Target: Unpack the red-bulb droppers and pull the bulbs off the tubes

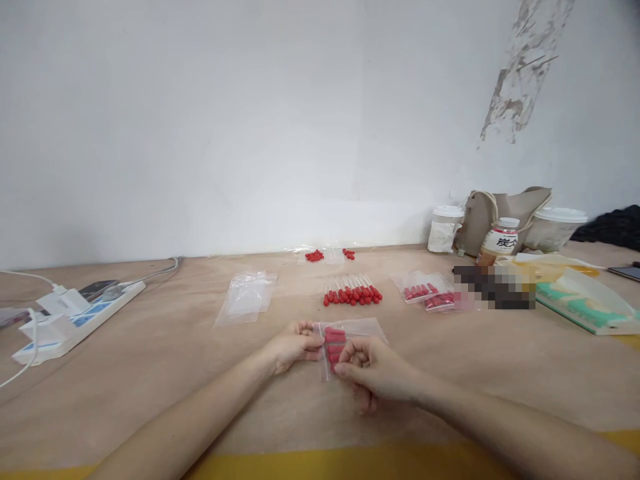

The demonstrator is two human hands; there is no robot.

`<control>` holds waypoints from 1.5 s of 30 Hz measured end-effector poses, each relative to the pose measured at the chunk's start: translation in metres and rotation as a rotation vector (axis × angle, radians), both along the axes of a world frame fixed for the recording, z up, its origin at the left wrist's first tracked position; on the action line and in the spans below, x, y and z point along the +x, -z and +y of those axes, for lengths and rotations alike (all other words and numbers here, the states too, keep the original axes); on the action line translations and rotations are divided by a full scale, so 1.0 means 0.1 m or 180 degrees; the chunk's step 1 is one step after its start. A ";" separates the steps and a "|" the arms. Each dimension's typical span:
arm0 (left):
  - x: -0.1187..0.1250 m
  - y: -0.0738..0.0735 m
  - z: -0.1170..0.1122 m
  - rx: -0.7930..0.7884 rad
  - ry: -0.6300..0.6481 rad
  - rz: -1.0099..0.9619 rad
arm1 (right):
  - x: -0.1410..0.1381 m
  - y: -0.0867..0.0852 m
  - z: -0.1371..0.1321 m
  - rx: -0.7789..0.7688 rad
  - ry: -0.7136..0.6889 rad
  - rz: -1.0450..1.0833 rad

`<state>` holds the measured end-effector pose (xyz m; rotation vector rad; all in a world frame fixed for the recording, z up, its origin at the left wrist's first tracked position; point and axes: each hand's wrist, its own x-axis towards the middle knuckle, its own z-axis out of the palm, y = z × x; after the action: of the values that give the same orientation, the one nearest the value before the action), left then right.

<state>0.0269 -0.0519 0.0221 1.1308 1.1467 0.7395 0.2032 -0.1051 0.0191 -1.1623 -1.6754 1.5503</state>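
My left hand (294, 347) pinches the zip edge of a clear zip bag (369, 327) just above the table. Several short red pieces (335, 337) lie side by side within the bag; their kind is not clear. My right hand (383, 372) is closed at the bag's near right part, thumb and fingers pressed on the plastic beside the red pieces. Beyond the hands lies a row of pale sticks with red bulb tips (353, 295). To the left is a stack of clear zip bags (246, 297). At the right rest filled bags with red pieces (421, 291).
Small bags with red bits (315, 255) lie by the wall. A power strip (83, 323) with white chargers and cables is at the left. Along the right stand a lidded cup (445, 230), a drink bottle (501, 241), a beige bag (475, 223) and a green-and-white pack (583, 303).
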 end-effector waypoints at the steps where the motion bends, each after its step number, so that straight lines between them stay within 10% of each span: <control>1: -0.03 0.00 0.06 0.0029 -0.0092 0.0071 | 0.00 -0.04 0.09 0.0402 -0.0079 -0.0288; 4: -0.12 -0.01 0.19 0.0053 -0.0211 0.0117 | 0.01 -0.12 0.43 0.2106 0.0425 -0.0809; 7: -0.19 -0.02 0.24 0.0095 -0.0015 -0.0114 | 0.00 -0.07 0.70 0.2642 0.0387 -0.1119; 12: -0.29 -0.01 0.19 0.0259 0.0710 -0.0127 | -0.04 0.17 0.83 0.2722 0.0427 -0.1113; 17: -0.25 0.04 0.08 0.0194 0.0556 0.0057 | -0.03 0.26 0.83 0.2684 0.0551 -0.1066; 23: -0.20 0.09 0.18 0.0272 0.0222 -0.0380 | 0.00 0.11 0.80 0.3039 0.0521 -0.0948; 35: -0.25 0.05 0.21 0.0775 0.1063 -0.0262 | -0.13 -0.13 0.93 0.4041 -0.0756 -0.1601; 45: -0.23 0.05 0.18 0.0452 0.0841 -0.0207 | -0.07 -0.16 0.96 0.4102 -0.0619 -0.1530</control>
<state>0.0038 -0.0339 0.0174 1.3381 0.8795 0.6537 0.1962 -0.0091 0.0349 -0.6319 -2.4799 0.0072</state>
